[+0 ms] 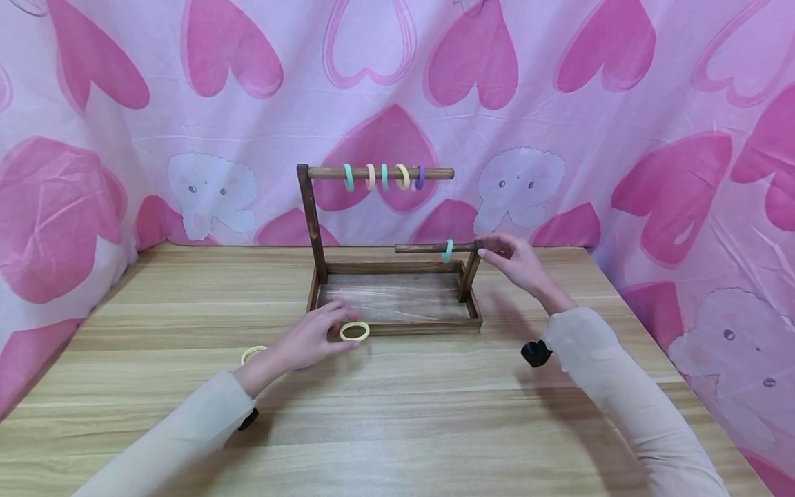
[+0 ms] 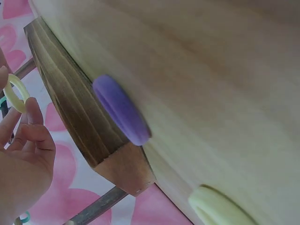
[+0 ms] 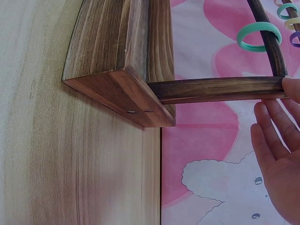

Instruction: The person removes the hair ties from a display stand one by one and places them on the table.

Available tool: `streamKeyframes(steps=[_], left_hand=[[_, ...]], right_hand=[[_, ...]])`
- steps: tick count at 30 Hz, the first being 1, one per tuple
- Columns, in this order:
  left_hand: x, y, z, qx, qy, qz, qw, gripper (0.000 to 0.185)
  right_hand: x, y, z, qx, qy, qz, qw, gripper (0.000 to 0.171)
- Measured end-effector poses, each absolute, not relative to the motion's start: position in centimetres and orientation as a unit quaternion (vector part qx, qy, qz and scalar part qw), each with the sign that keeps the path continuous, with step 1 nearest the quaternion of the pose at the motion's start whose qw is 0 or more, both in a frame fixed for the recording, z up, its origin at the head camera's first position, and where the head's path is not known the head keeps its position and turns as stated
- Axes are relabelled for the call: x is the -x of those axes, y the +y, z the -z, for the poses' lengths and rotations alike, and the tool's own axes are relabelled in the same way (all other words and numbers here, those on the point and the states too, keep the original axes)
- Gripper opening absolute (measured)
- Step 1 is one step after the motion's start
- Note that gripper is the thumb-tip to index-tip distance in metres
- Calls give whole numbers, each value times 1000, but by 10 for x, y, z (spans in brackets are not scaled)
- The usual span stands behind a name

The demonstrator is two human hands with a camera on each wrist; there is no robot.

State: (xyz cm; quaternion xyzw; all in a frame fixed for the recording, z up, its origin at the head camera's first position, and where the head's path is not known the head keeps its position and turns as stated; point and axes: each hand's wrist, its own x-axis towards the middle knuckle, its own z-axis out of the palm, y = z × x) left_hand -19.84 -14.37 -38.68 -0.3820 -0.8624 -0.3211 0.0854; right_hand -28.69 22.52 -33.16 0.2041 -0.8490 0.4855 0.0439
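Note:
My left hand (image 1: 319, 336) pinches a pale yellow ring (image 1: 355, 339) between thumb and fingers, just in front of the wooden stand's tray (image 1: 397, 327). At the stand's right side, my right hand (image 1: 512, 261) holds the top of the short post (image 3: 220, 89), thumb and fingertips at the corner where the lower bar (image 1: 419, 248) joins it. One mint green ring (image 1: 447, 251) hangs on that lower bar. Several rings in mint, pink, yellow and purple hang along the upper bar (image 1: 323, 173), carried by the tall left post (image 1: 312, 228).
A second yellow ring (image 1: 253, 352) lies on the table behind the left wrist. Close to it is a purple ring (image 2: 121, 110), mostly hidden by the left hand in the head view. Patterned pink cloth (image 1: 397, 131) hangs behind the table and along both sides.

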Motion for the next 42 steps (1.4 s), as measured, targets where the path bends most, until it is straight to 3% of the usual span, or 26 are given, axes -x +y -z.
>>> streamKeyframes(steps=[10, 25, 42], left_hand=[[190, -153, 392, 359, -882, 304, 25, 35], [185, -155, 397, 365, -898, 245, 3, 36], [187, -157, 402, 393, -900, 190, 13, 36]], right_hand=[[288, 226, 332, -203, -849, -485, 42, 41], [269, 214, 312, -214, -851, -477, 40, 33], [284, 224, 329, -202, -852, -481, 43, 37]])
